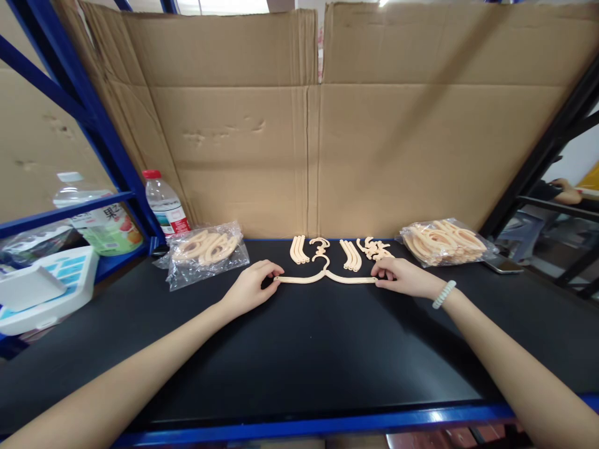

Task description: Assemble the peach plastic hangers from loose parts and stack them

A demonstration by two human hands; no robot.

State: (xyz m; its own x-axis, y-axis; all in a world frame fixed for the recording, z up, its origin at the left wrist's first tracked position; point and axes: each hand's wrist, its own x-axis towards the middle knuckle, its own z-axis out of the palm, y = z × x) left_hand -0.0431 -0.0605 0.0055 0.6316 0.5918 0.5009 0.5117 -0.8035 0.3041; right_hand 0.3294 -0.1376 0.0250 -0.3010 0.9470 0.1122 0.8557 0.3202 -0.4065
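one hanger [326, 275] put together, flat on the mat [299, 349] between the hands. left hand [250, 288] pinching its left tip, right hand [402, 276] pinching its right tip. loose arms [298, 249] and hooks [320, 242] just beyond, not yet joined; bags [206, 249] outside each hand unopened, it seems. joints too small to judge; fingertips partly hidden.

Both forearms are reaching forward, converging slightly. The left hand [250, 288] is lying palm down, fingers curled and pinching at their tips. The right hand [403, 276] is mirroring it, fingertips pinching leftward.
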